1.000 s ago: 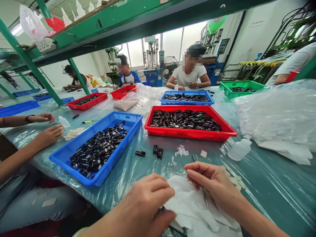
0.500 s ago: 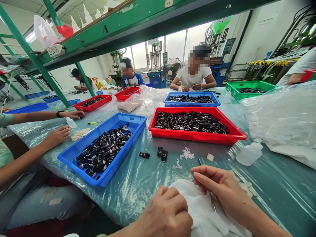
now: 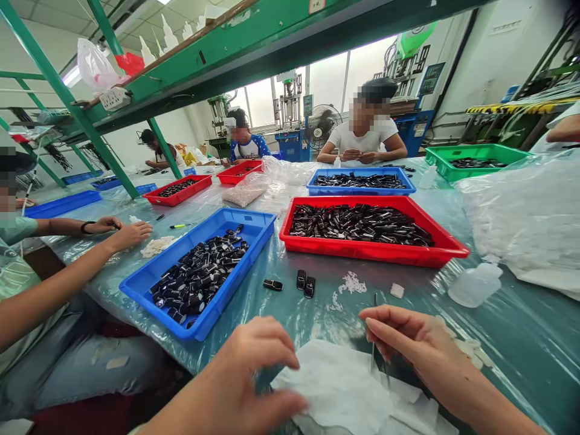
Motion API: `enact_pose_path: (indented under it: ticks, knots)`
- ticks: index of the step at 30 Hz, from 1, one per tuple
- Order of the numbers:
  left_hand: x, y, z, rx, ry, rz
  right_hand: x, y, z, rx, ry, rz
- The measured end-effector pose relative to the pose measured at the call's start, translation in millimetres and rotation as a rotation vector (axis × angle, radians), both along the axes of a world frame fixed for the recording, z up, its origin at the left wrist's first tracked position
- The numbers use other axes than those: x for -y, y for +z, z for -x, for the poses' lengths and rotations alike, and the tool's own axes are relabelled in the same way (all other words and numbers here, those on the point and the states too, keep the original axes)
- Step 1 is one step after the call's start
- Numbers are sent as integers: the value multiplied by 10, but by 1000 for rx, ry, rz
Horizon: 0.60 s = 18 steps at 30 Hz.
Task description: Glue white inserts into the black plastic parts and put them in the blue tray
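Note:
My left hand (image 3: pixel 254 374) is raised at the left edge of a white cloth (image 3: pixel 338 380), fingers apart and nothing in them. My right hand (image 3: pixel 414 341) pinches a thin metal tool (image 3: pixel 374 302) that stands nearly upright over the cloth's right part. Beyond the hands lie a single black piece (image 3: pixel 272 284), two more black pieces (image 3: pixel 306 284) side by side, small white bits (image 3: pixel 352 283) and a beige square (image 3: pixel 397 290). White pads (image 3: pixel 473 351) show behind my right wrist.
A blue tray (image 3: pixel 136 289) and a red tray (image 3: pixel 371 247) hold many black pieces. At the right are a plastic bottle (image 3: pixel 475 284) and a large clear bag (image 3: pixel 530 211). A person's hands (image 3: pixel 129 232) work at the left. A green shelf beam (image 3: pixel 217 54) crosses overhead.
My left hand has moved left off the cloth and its fingers have spread. The cloth now lies flatter. The tool in my right hand stands more upright. The neighbour's hands have drawn together.

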State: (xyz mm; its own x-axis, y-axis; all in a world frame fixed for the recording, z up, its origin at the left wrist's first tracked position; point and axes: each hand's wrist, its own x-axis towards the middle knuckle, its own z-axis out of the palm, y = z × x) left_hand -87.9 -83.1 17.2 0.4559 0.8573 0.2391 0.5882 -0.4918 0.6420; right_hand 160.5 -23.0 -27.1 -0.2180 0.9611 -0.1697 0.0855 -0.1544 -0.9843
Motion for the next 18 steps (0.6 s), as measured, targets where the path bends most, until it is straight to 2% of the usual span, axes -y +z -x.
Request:
enact_pose_path:
  ticks: [3, 5, 6, 9, 11, 15, 18]
  knots:
    - [-195, 13, 69, -150, 209, -1, 8, 15, 8, -5, -9, -11]
    - [-375, -72, 100, -379, 360, -54, 14, 38, 21, -5, -21, -10]
    - [-463, -126, 108, -420, 387, -56, 16, 50, 27, -6, -27, -7]
    - [-666, -257, 102, -487, 395, -43, 20, 70, 35, -17, -29, -9]
    - [-737, -290, 80, -521, 382, -23, 19, 72, 34, -20, -25, -15]
    - [-746, -243, 32, -535, 358, 6, 23, 74, 33, -3, -19, -38]
    - [-678, -142, -26, -472, 257, 41, 45, 68, 44, 31, -18, -63]
